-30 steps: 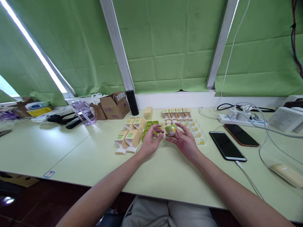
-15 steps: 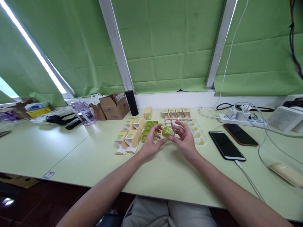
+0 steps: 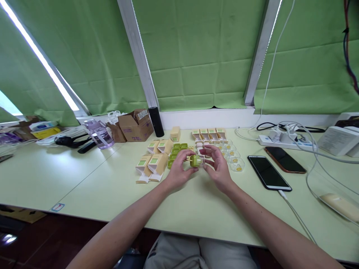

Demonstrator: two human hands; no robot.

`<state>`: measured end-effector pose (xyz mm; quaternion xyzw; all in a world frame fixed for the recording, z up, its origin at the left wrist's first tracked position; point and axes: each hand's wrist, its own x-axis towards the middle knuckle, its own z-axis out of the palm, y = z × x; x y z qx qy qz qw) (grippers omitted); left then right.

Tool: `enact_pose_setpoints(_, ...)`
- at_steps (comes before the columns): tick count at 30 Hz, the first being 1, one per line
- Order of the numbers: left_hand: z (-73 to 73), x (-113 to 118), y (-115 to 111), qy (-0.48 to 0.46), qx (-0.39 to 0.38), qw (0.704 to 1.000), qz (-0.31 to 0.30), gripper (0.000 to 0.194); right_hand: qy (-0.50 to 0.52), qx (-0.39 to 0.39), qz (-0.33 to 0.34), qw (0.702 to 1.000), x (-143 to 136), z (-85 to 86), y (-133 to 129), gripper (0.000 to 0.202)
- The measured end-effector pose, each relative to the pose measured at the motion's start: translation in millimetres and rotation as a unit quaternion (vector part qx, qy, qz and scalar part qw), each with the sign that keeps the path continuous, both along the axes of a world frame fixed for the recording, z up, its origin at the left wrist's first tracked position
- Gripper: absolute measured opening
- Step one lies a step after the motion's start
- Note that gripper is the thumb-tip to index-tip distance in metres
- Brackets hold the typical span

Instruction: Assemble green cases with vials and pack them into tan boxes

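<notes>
Between my hands, above the table, a small green popsicle-shaped piece (image 3: 194, 161) lies sideways, its yellowish stick pointing left and a clear shell (image 3: 201, 161) over its right end. My left hand (image 3: 179, 170) grips it by the green side with thumb and fingers. The fingers of my right hand (image 3: 218, 170) close around the clear shell. Just behind my left hand is a group of green square pieces (image 3: 175, 150). Several clear shells with yellow spots (image 3: 237, 164) stand beyond my right hand. A few small pink pieces (image 3: 199, 145) show behind my fingers.
Open cream boxes (image 3: 157, 164) stand left, more small boxes (image 3: 208, 135) at the back, and one closed box (image 3: 175, 133). To the right are two phones (image 3: 269, 172), a power strip (image 3: 288, 142) and loose cables. A purple bottle (image 3: 99, 134), cardboard box (image 3: 137, 127) and black cylinder (image 3: 156, 122) stand back left.
The green piece has been turned level and slightly lowered, so its stick now points left and the clear shell right. Both hands stay on it and have shifted slightly.
</notes>
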<state>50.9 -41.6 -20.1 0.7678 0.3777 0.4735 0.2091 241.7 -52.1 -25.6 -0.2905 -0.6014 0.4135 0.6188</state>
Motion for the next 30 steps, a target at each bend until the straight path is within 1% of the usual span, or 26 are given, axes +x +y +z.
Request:
enact_pose_setpoints(2, -1.4, -1.0, 0.5, 0.011, 0.006, 1.0, 0.003, 0.046, 0.01, 0.013, -0.036, 0.999, 3.1, -0.4, 2.4, 0.054)
enact_pose_setpoints(6, -4.0, -2.5, 0.5, 0.053, 0.03, 0.998, 0.008, 0.049, 0.027, 0.016, -0.131, 0.991, 9.0, -1.0, 8.0, 0.047)
enact_pose_setpoints(9, -4.9, -2.7, -0.3, 0.084, 0.038, 0.996, 0.004, 0.05, 0.03, 0.015, -0.168, 0.985, 11.5, -1.0, 11.1, 0.046)
enact_pose_setpoints(12, -4.6, -1.9, -1.8, 0.111, 0.033, 0.993, 0.005, 0.05, 0.034, 0.015, -0.175, 0.984, 11.6, -1.2, 12.6, 0.045)
enact_pose_setpoints(16, -1.0, 0.6, -5.7, 0.152, 0.029, 0.988, 0.019, 0.045, 0.033, 0.011, -0.175, 0.984, 10.0, -1.8, 12.9, 0.043)
enact_pose_setpoints(22, 2.7, 4.5, -10.8, 0.226, 0.029, 0.973, 0.027, 0.042, 0.025, 0.007, -0.179, 0.984, 9.8, -1.0, 12.1, 0.042)
enact_pose_setpoints(30, -0.2, 8.1, -12.0, 0.259, 0.022, 0.965, 0.023, 0.043, 0.02, 0.005, -0.174, 0.985, 8.8, 1.1, 10.7, 0.042)
